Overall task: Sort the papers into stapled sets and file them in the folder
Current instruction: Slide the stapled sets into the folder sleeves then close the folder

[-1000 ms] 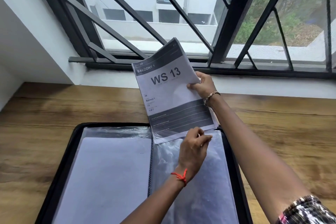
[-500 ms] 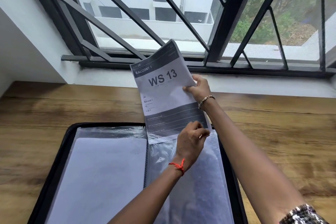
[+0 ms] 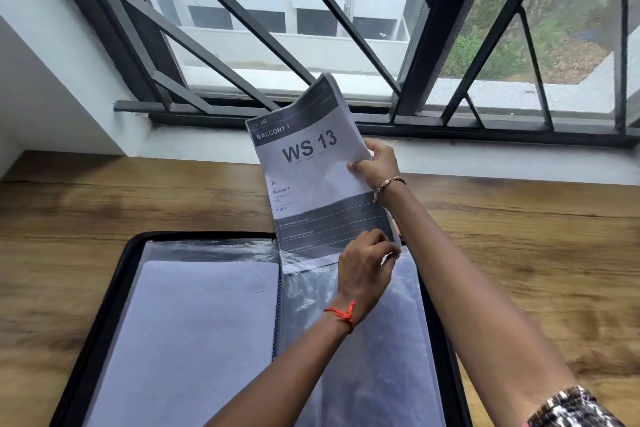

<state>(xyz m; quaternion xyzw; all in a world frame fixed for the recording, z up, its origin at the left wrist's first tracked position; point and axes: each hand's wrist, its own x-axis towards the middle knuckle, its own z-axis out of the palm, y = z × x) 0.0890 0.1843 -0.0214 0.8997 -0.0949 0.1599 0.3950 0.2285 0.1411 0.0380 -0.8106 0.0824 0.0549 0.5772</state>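
**Position.** The paper set [image 3: 311, 177], headed "WS 13", stands tilted at frame centre. Its top reaches up against the window grille [image 3: 221, 55] and its bottom edge meets the mouth of the clear sleeve [image 3: 363, 374] on the right-hand page of the open folder [image 3: 104, 288]. The folder lies on the wooden table [image 3: 519, 253]. The bottom edge appears to be just under the film.

**Hands.** The hands are apart. The right hand [image 3: 375, 163] grips the set's right edge at mid-height. The left hand [image 3: 363, 263] pinches at the sleeve mouth, against the set's lower right corner. Whether it pinches film alone or paper too cannot be told.

**Risks, as judged.**
- The set is tilted to the sleeve, so a leading corner may catch the film and buckle the sheets.
- The set is held on one edge only, so the unsupported left side may flop or fan apart.
- If the pinch slips, the mouth closes and the set rides over the sleeve.
- The film is crinkled, and hard pushing may crease the pages.
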